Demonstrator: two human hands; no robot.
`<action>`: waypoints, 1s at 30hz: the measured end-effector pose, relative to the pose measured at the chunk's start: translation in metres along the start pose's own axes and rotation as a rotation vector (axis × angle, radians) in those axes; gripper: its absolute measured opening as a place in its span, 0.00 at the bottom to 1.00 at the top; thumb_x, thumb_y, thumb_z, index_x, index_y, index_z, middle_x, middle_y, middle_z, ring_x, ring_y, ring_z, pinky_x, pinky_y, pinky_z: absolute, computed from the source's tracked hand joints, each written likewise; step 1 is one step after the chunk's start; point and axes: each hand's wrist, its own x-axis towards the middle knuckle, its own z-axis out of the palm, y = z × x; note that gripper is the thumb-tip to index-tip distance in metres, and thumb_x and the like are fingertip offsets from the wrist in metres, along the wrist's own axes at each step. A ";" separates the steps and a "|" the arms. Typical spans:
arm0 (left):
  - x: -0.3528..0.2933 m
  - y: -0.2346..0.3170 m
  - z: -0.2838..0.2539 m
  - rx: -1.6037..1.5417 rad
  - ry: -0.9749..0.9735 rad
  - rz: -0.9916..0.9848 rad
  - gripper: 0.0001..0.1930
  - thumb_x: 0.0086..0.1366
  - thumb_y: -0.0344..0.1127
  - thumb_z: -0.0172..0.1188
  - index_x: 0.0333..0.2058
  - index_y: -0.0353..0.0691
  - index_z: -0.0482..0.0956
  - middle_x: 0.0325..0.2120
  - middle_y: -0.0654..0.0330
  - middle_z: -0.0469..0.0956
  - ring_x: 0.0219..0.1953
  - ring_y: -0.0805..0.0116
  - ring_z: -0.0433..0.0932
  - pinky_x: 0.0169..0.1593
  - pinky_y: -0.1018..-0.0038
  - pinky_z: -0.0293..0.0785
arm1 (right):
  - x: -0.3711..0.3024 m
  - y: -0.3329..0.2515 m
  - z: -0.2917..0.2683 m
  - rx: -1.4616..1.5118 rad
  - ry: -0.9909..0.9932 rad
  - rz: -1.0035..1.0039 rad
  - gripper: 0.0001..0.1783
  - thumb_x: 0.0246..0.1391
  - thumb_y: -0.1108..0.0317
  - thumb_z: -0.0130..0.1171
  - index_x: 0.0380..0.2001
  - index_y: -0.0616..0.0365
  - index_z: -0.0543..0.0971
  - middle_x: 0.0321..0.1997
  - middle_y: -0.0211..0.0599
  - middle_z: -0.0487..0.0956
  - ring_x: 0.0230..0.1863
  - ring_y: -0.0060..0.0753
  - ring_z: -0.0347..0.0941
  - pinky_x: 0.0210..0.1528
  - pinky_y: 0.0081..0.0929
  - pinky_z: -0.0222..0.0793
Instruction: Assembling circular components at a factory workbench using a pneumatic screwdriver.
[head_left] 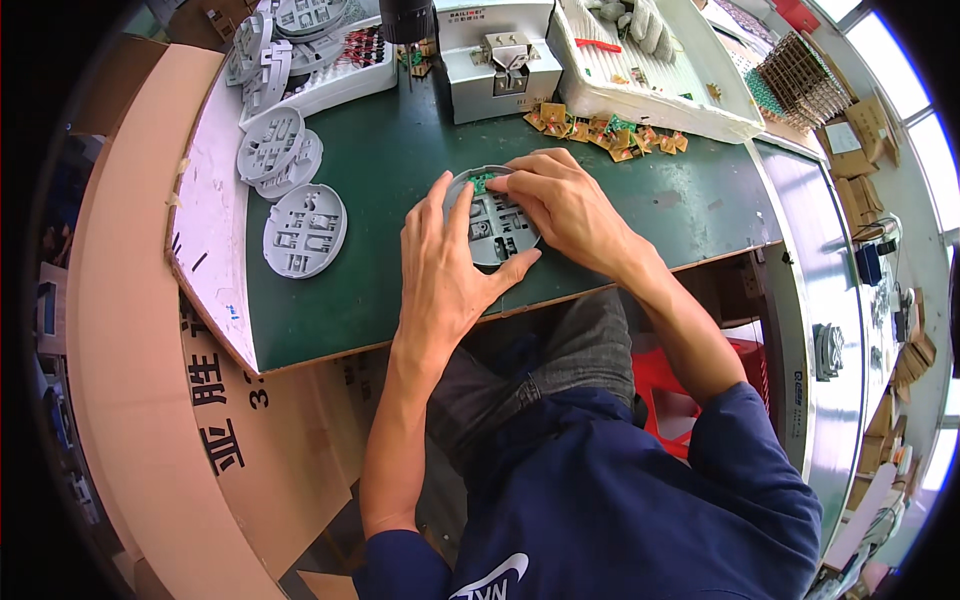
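A round grey plastic housing [487, 228] with moulded slots lies on the green tabletop, between my two hands. At its far edge, inside the rim, sits a small green circuit board [481, 184]. My left hand [440, 260] wraps the housing from the left, thumb along the near rim, fingertips reaching toward the board. From the right my right hand [575, 208] closes over the far rim, with fingertips pressed at the board; its other fingers are partly hidden. Another such housing [305, 232] lies to the left, and two overlapping ones [272, 143] lie behind it.
Small brown circuit boards [610, 133] are heaped beyond my right hand, beside a metal bench machine [502, 70]. A white foam tray [735, 125] stands at the back right. At the back left, more grey housings are piled by a white tray [375, 82] of red parts.
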 end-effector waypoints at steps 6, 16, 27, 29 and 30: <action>-0.001 -0.001 0.002 0.010 0.026 0.011 0.45 0.54 0.54 0.76 0.62 0.29 0.71 0.64 0.45 0.66 0.63 0.45 0.67 0.65 0.53 0.66 | 0.010 0.008 -0.012 0.077 -0.132 -0.043 0.16 0.62 0.71 0.62 0.52 0.56 0.83 0.55 0.45 0.81 0.59 0.46 0.75 0.62 0.38 0.71; -0.002 -0.005 0.005 0.052 0.056 0.068 0.47 0.56 0.63 0.71 0.61 0.27 0.70 0.64 0.44 0.66 0.60 0.45 0.68 0.64 0.54 0.65 | 0.170 -0.024 -0.095 0.775 -0.009 0.049 0.41 0.67 0.41 0.58 0.67 0.65 0.67 0.60 0.56 0.77 0.66 0.41 0.71 0.68 0.37 0.65; -0.002 -0.002 0.003 0.035 0.020 0.032 0.48 0.57 0.63 0.71 0.62 0.28 0.69 0.65 0.45 0.64 0.63 0.46 0.66 0.66 0.53 0.63 | 0.178 -0.007 -0.088 1.019 0.455 0.058 0.21 0.64 0.61 0.62 0.49 0.67 0.73 0.37 0.42 0.82 0.33 0.30 0.81 0.31 0.26 0.79; -0.002 -0.002 0.003 0.032 0.017 0.026 0.47 0.57 0.63 0.71 0.62 0.28 0.69 0.65 0.45 0.64 0.63 0.46 0.66 0.66 0.53 0.63 | 0.179 0.000 -0.088 0.760 0.546 0.042 0.17 0.64 0.61 0.63 0.44 0.64 0.74 0.26 0.31 0.77 0.24 0.22 0.74 0.25 0.22 0.71; -0.002 -0.002 0.003 0.030 0.012 0.020 0.47 0.57 0.63 0.71 0.62 0.28 0.69 0.65 0.44 0.64 0.63 0.46 0.66 0.66 0.53 0.63 | 0.183 0.003 -0.085 0.761 0.546 0.043 0.17 0.64 0.61 0.63 0.44 0.64 0.74 0.26 0.31 0.77 0.24 0.22 0.74 0.25 0.22 0.71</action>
